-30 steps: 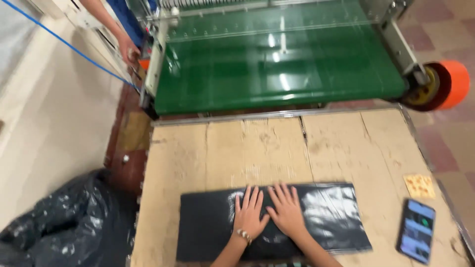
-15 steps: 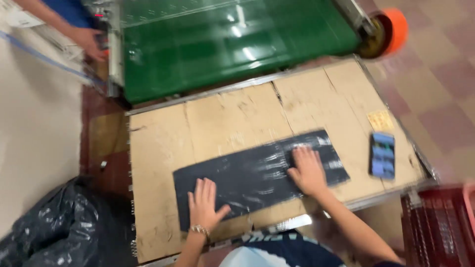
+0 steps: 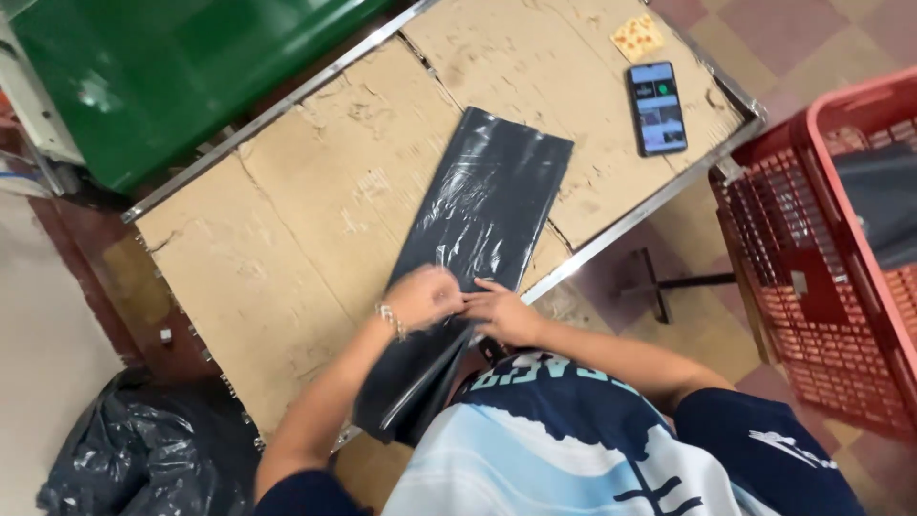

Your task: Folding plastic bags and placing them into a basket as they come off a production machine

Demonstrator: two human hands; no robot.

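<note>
A short-sleeved jersey is worn, seen at the lower middle of the frame: its shoulders and sleeves are dark navy, and the chest is banded in pale blue and white with dark curved line markings. Light lettering is printed across a navy panel near the collar. Both forearms are left bare below the sleeves. A thin metallic bracelet (image 3: 388, 320) is worn on the wrist of the left hand (image 3: 423, 297). Nothing is worn on the right hand (image 3: 503, 313).
</note>
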